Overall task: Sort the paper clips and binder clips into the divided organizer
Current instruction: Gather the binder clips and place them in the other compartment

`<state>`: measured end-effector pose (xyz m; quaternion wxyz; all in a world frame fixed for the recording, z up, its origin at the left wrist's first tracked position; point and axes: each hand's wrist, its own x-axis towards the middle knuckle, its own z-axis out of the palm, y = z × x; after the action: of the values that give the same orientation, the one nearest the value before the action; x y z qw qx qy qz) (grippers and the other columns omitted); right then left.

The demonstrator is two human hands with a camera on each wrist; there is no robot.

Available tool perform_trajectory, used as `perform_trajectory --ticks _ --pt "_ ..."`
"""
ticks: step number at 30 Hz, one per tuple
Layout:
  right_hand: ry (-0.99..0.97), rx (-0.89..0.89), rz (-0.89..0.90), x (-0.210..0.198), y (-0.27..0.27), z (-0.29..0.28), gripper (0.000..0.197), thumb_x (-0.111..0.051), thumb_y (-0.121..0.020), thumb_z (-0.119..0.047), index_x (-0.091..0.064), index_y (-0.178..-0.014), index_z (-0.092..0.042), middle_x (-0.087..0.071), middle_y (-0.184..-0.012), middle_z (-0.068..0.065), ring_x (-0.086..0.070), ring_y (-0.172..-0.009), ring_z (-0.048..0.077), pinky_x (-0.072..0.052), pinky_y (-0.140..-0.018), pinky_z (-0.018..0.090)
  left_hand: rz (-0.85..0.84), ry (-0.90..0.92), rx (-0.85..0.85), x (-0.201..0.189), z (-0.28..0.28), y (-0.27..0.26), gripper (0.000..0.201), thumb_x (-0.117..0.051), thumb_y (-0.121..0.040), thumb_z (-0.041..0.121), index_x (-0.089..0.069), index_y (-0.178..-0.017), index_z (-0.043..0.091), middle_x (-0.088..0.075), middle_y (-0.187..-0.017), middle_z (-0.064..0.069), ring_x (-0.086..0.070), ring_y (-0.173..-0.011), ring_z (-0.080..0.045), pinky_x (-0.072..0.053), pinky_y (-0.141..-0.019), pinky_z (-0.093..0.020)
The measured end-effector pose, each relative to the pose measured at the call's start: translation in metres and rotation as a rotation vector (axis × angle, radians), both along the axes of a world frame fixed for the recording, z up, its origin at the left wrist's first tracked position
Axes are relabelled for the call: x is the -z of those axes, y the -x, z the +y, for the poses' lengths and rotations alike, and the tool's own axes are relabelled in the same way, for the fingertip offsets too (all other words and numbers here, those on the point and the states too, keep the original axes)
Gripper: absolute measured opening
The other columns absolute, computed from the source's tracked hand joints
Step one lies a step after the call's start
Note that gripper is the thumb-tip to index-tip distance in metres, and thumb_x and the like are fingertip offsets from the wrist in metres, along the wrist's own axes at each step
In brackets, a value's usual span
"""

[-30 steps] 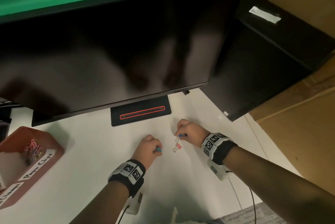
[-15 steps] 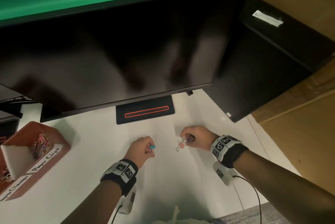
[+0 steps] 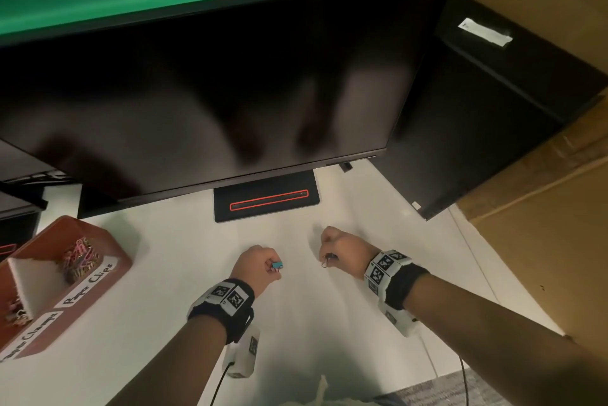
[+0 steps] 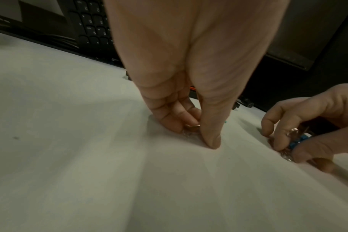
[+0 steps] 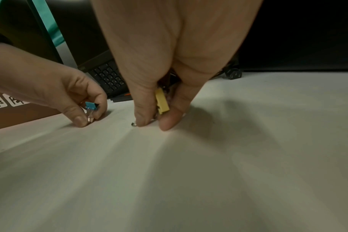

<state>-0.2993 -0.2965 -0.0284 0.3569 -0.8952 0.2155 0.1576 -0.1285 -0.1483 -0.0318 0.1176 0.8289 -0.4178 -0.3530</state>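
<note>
My left hand (image 3: 271, 267) pinches a small blue binder clip (image 3: 277, 265) just above the white table (image 3: 158, 323); the right wrist view shows this blue binder clip (image 5: 90, 106) by its wire handles. My right hand (image 3: 327, 258) grips a bunch of binder clips, fingertips at the table. A yellow clip (image 5: 161, 102) shows in the right hand (image 5: 153, 124), and another blue clip (image 4: 297, 142) shows from the left wrist view. The brown divided organizer (image 3: 108, 269) stands at the far left, with coloured paper clips (image 3: 79, 257) in its back compartment and binder clips (image 3: 14, 313) in the nearer one.
A large dark monitor (image 3: 214, 93) hangs over the back of the table on a black base (image 3: 266, 200). A black case (image 3: 493, 116) stands at the right, a keyboard (image 4: 93, 26) behind the left hand. The table's right edge (image 3: 473, 261) runs near my right wrist.
The pink binder clip that lay between my hands is off the table and in my right hand. Both hands drew slightly toward me.
</note>
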Motion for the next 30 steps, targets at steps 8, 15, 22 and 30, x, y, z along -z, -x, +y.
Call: perform_trajectory --ticks 8,15,22,30 --pt "0.037 -0.055 0.067 -0.009 -0.01 0.001 0.019 -0.054 -0.089 -0.017 -0.064 -0.105 -0.013 -0.06 -0.1 0.009 -0.051 -0.085 0.019 -0.044 -0.082 0.028 0.104 0.041 -0.084 -0.004 0.014 -0.009 0.007 -0.07 -0.077 0.012 -0.067 -0.083 0.015 -0.064 -0.094 -0.008 -0.062 -0.085 -0.022 -0.05 -0.083 -0.028" --pt "0.067 -0.088 0.124 -0.01 -0.025 0.01 0.017 -0.061 -0.085 -0.02 -0.064 -0.097 -0.009 -0.045 -0.09 -0.002 -0.046 -0.081 0.015 -0.041 -0.076 0.025 0.205 0.025 -0.098 -0.009 0.041 -0.02 0.005 -0.068 -0.079 0.013 -0.064 -0.083 0.014 -0.065 -0.082 -0.004 -0.062 -0.076 -0.02 -0.051 -0.076 -0.026" --pt "0.018 -0.077 0.081 -0.005 -0.05 0.037 0.01 -0.065 -0.08 -0.018 -0.063 -0.088 -0.013 -0.057 -0.08 -0.005 -0.051 -0.073 0.013 -0.042 -0.069 0.022 0.258 0.062 -0.181 -0.024 0.077 -0.045 0.006 -0.066 -0.081 0.011 -0.064 -0.081 0.017 -0.066 -0.078 -0.003 -0.063 -0.072 -0.018 -0.05 -0.069 -0.019" --pt "-0.226 -0.1 -0.21 -0.057 -0.198 0.142 0.013 -0.071 -0.08 -0.018 -0.067 -0.092 -0.012 -0.052 -0.081 -0.005 -0.054 -0.07 0.013 -0.053 -0.053 0.02 0.192 0.255 -0.56 -0.078 0.168 -0.13 0.022 -0.063 -0.08 -0.002 -0.059 -0.082 0.02 -0.06 -0.074 -0.002 -0.061 -0.067 -0.02 -0.051 -0.066 -0.024"
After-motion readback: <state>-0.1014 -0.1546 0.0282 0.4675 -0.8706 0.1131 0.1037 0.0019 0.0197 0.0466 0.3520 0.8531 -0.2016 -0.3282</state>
